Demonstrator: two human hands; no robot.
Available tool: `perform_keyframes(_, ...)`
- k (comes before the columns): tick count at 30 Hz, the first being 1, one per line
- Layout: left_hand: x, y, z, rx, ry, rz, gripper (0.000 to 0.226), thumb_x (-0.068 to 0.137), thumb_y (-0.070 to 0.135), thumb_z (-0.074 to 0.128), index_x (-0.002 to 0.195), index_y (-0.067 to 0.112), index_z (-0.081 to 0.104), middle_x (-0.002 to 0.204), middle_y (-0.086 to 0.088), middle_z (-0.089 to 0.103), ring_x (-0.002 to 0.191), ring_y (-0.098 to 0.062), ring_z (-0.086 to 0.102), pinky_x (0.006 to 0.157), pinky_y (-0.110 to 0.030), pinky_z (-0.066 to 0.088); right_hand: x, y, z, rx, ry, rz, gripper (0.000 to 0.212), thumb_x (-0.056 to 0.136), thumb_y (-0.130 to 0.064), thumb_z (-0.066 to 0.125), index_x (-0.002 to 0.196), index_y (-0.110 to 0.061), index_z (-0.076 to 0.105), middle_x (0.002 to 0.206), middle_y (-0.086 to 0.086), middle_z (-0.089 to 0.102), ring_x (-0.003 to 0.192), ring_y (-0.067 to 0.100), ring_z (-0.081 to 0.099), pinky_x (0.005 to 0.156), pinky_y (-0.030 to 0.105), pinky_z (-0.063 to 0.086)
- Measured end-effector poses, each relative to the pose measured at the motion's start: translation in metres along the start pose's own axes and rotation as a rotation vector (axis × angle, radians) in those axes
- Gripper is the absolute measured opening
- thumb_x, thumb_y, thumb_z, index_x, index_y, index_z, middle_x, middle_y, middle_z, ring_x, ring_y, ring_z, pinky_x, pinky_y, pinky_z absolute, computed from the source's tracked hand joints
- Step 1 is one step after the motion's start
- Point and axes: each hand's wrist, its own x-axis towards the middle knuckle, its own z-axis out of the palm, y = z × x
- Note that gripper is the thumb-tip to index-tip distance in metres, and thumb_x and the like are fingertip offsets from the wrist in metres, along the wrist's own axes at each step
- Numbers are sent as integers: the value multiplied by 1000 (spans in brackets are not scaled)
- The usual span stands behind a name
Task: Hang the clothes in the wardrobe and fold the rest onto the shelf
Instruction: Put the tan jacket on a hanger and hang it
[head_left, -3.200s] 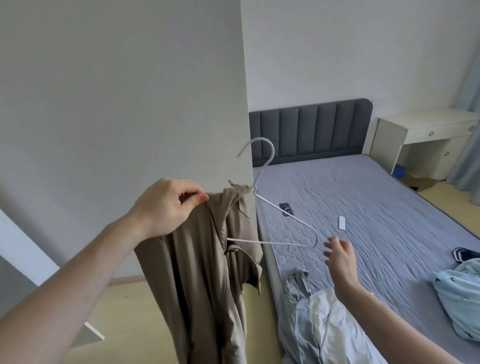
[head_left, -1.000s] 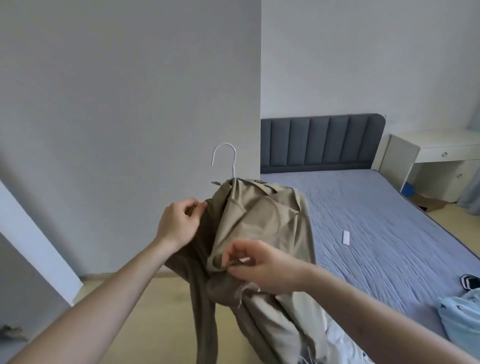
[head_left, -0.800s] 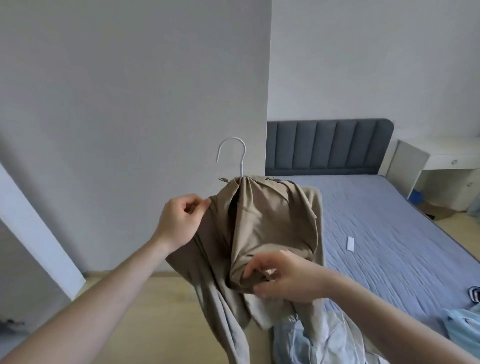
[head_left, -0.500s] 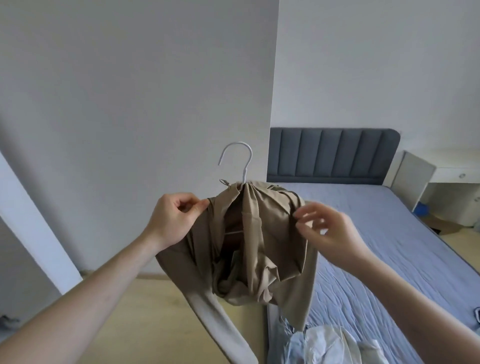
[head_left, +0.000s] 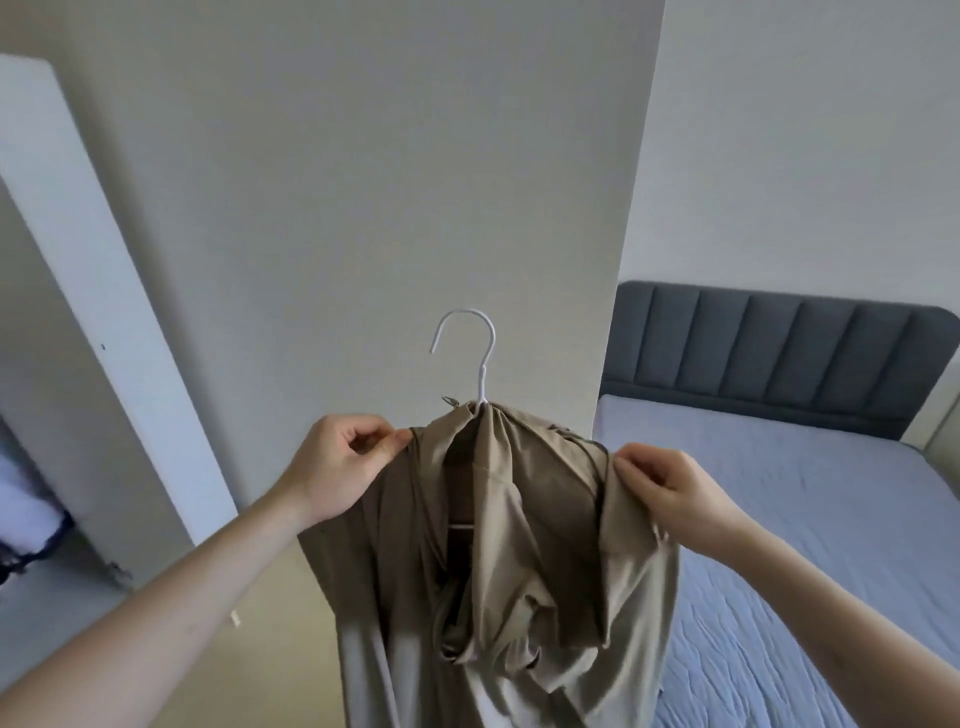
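A tan garment (head_left: 519, 545) hangs bunched on a white wire hanger (head_left: 480, 358), whose hook sticks up above the collar. My left hand (head_left: 340, 467) pinches the garment's left shoulder edge. My right hand (head_left: 662, 488) pinches the right shoulder fabric. Both hands hold it up in front of a pale wardrobe side panel (head_left: 363, 208). The hanger's arms are mostly hidden inside the cloth; a bit of its bar shows in the neck opening.
A bed with a blue-grey quilted mattress (head_left: 805, 519) and dark grey headboard (head_left: 769, 353) lies to the right. A white wardrobe door (head_left: 93, 291) stands ajar at the left, with dark and white items (head_left: 26, 519) behind it. Pale wooden floor lies below.
The hanger went into the garment. My right hand let go of the lower fabric, rose and now pinches the right shoulder. The view turned left and up.
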Motion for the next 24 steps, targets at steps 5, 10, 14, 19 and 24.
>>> perform_keyframes(5,-29,-10,-19,225,17,-100,24,101,39,55,83,28,67,74,6,67,71,-17,60,71,-37,49,30,-9,37,151,-162,-78,31,106,-27,50,83,-13,66,77,11,65,74,28,61,69,39,50)
perform_keyframes(10,-57,-30,-51,360,110,-213,17,101,26,55,89,30,66,84,15,66,80,-5,62,77,-34,52,56,-29,102,269,-283,-106,34,105,-24,52,74,-12,60,62,5,53,61,8,47,59,30,40)
perform_keyframes(14,-69,-49,-86,431,174,-253,13,97,24,58,100,32,67,95,16,63,89,-5,61,83,-37,52,78,-48,151,373,-320,-104,33,104,-22,54,73,-13,63,57,-5,51,55,6,46,49,21,36)
perform_keyframes(19,-91,-83,-157,471,380,-261,15,97,25,64,110,28,70,105,18,60,105,-5,59,96,-36,49,111,-103,228,432,-332,-133,30,100,-8,60,70,-8,65,57,0,57,58,4,50,56,21,39)
perform_keyframes(24,-115,-127,-239,531,421,-329,19,99,30,62,116,29,70,113,22,56,109,-4,57,101,-35,46,138,-173,314,488,-375,-162,35,98,-7,62,63,-12,63,52,-2,51,53,0,44,52,18,34)
